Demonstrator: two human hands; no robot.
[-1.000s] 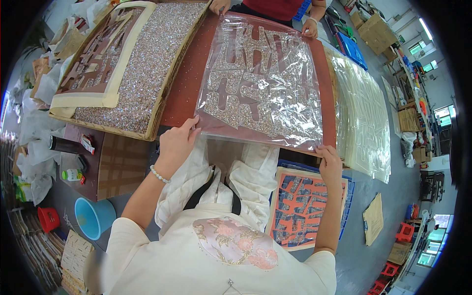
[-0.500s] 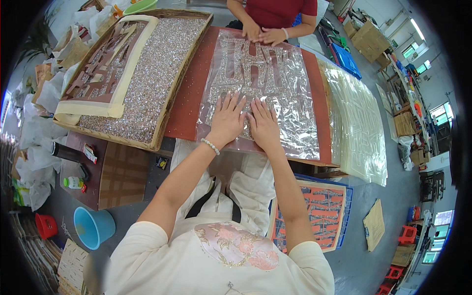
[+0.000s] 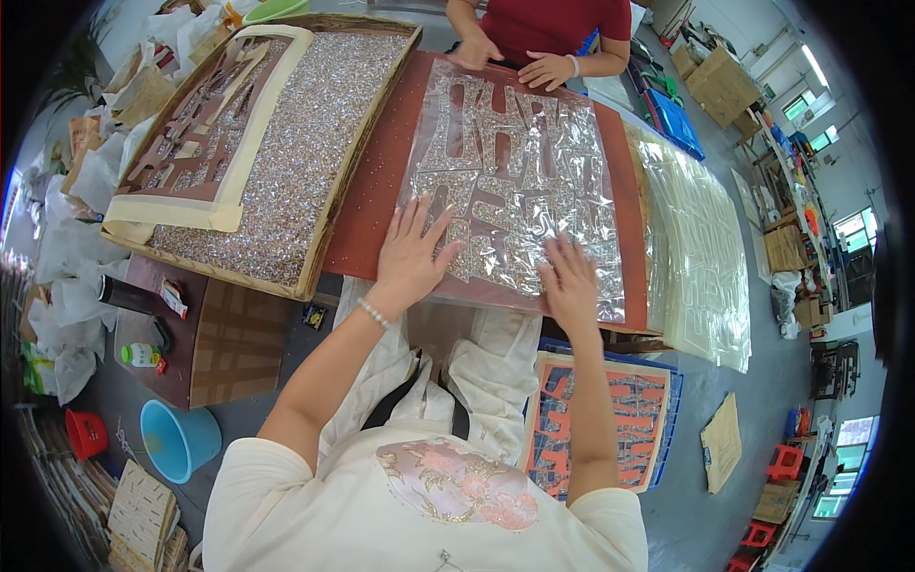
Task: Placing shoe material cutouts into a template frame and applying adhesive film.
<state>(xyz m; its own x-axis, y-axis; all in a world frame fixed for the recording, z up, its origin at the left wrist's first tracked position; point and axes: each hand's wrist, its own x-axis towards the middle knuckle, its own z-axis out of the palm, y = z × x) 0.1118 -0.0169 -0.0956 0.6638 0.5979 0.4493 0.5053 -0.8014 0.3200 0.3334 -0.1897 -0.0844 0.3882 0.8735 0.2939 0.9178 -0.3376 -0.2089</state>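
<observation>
Clear sheet [image 3: 515,195]: spread flat on the reddish-brown counter [image 3: 369,205], between the tray [image 3: 316,243] of glittering chips and the stack of clear sheets [image 3: 710,243]; sparkling cut-out shapes show across most of it.
Left hand [image 3: 415,253]: open, palm down, fingers fanned over the sheet's near left corner; it grips nothing.
Right hand [image 3: 572,281]: open too, a little blurred, fingers loosely apart over the near right part; resting or just above, I can't tell from here.
Co-worker's hands [image 3: 547,71]: open at the far edge, fingers loose, near the film's end.
Weight: light, I'd say, for all its breadth; the sparkling layer may add a bit of drag.
Stiffness: floppy, by the look of it; the bright, broken glare tells me the film ripples, so it would likely sag if lifted from one side.
Surface: glossy, probably slick under dry fingers, and perhaps clingy where it lies flat.
Fragility: the film itself looks tough enough, but I'd expect a sharp fold to crease it or disturb the narrow shapes.
Best hold: the plain margins, pinched at the corners, one person at each end, kept evenly taut; flat palms suit the middle better than fingertips.
</observation>
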